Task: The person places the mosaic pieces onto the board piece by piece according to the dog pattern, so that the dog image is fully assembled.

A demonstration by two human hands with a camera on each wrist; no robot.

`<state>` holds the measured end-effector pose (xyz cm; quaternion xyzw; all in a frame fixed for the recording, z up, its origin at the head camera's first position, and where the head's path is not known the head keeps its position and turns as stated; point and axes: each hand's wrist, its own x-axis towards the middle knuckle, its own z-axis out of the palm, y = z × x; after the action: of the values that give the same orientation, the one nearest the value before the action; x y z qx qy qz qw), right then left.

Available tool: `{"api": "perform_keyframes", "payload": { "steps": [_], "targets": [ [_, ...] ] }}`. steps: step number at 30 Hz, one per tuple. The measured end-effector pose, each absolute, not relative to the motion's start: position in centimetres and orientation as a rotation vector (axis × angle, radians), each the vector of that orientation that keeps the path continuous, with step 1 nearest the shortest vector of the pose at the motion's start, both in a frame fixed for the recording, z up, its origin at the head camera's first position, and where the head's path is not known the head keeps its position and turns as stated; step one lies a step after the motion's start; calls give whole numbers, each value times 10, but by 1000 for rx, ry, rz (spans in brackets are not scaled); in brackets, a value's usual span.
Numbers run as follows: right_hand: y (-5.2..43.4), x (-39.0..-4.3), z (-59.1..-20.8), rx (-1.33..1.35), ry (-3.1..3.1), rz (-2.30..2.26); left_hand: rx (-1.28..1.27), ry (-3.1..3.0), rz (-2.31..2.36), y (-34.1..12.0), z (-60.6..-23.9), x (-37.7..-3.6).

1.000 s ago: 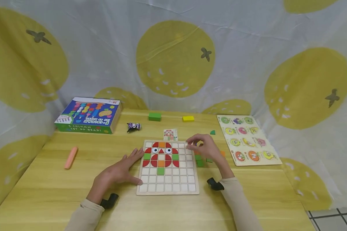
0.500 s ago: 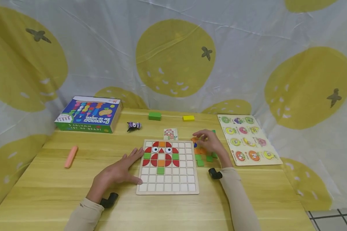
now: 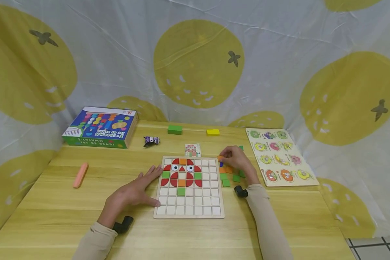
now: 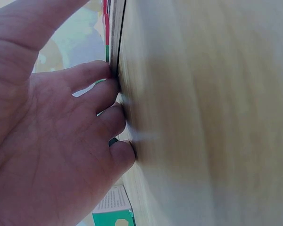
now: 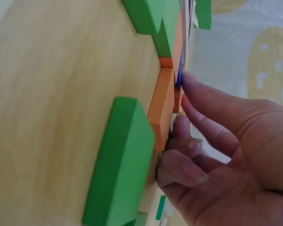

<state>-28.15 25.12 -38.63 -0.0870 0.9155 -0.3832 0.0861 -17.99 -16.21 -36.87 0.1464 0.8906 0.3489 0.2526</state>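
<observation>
Orange tiles (image 5: pixel 162 106) in the loose pile just right of the grid board (image 3: pixel 189 213) | right hand (image 3: pixel 235 160) fingertips curled onto one, grip not yet sure: pinch both edges, lift straight | left hand (image 3: pixel 130 195) flat, relaxed, steadying the board's left edge.

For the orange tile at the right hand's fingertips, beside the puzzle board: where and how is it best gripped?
Probably pinch the orange tile across its two narrow side edges, coming down from above. It lies flat on the table, so only its edges offer purchase, and green tiles crowd beside it. The right hand is at it already.
</observation>
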Motion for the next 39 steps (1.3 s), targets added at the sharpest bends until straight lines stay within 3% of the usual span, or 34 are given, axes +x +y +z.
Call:
{"api": "perform_keyframes", "payload": {
  "steps": [14,25,39],
  "targets": [
    [258,-274,-387,-313,2762,-1205,423,2422,954,-160,-366,-178],
    [273,-246,-381,-363,2802,-1227,410,2414,952,-162,-367,-179],
    [243,-218,-380,-556,2576,-1370,457,2417,960,-162,-367,-178]
  ]
}}
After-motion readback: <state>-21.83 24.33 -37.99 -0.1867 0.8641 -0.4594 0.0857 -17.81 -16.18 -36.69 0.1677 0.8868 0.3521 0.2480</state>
